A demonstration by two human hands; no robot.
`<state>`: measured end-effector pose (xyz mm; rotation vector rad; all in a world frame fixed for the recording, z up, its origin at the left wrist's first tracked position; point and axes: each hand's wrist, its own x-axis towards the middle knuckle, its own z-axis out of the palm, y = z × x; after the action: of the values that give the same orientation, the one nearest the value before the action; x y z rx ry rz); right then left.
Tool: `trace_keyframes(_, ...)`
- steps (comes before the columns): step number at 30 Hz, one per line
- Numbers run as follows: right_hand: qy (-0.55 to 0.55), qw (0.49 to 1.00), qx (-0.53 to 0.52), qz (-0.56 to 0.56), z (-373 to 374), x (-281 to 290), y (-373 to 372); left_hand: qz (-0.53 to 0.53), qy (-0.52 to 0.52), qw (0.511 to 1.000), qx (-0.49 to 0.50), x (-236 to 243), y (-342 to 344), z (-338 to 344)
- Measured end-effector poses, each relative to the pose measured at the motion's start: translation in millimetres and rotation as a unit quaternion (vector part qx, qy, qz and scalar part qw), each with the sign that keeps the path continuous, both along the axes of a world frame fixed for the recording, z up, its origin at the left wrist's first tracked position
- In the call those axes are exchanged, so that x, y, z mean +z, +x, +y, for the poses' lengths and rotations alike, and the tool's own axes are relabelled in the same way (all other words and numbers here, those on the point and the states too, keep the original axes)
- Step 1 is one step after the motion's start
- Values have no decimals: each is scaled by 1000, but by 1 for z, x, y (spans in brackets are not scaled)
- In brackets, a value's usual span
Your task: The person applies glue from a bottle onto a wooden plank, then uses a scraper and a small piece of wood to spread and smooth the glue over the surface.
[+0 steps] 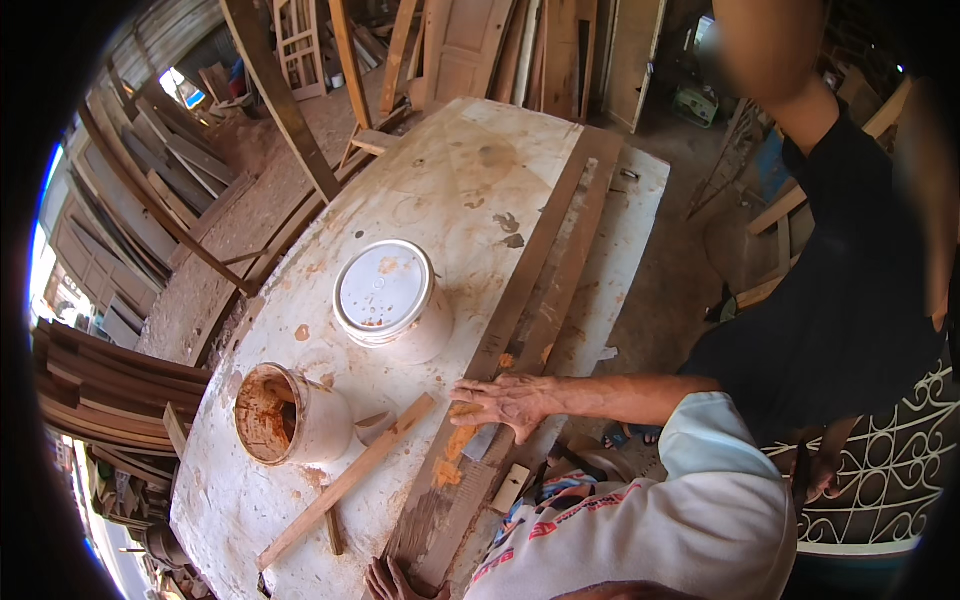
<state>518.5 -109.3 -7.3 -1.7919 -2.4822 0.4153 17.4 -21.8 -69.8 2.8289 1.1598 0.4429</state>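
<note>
A long brown wooden frame [549, 240] with orange-brown filler patches lies along the near side of the white worktable [290, 330]. My right hand [508, 402] rests on it, palm down, fingers stretched beside a filler patch. Anything under the palm is hidden. Just below that hand sits a flat grey piece [481, 442], its kind unclear. My left hand [393, 581] is at the lower picture edge by the frame's end, fingers apart and partly cut off. Next to the frame lie a wooden strip [350, 478] and a small pale block [511, 488].
A lidded white bucket [385, 290] and an open, brown-stained bucket [280, 415] stand on the table. Someone in black [830, 290] is at the right, near a white scrollwork grille [880, 470]. Stacked boards [110, 390] line the left; a wooden post [283, 100] rises behind.
</note>
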Motion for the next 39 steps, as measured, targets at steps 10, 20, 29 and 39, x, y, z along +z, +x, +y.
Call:
trace_keyframes(10,-5,1000,-1,-2,1,-1,1,-1,-1,1000,1,-1,-2,0)
trace_keyframes(20,16,1000,-8,-3,-1,7,-1,-2,1,1000,-1,-1,-6,-1)
trace_keyframes(29,-9,1000,-7,-18,0,1,-1,2,-1,1000,-1,1,-5,2)
trace_keyframes(39,-12,1000,-6,-16,1,4,-2,5,-4,1000,2,4,-6,1)
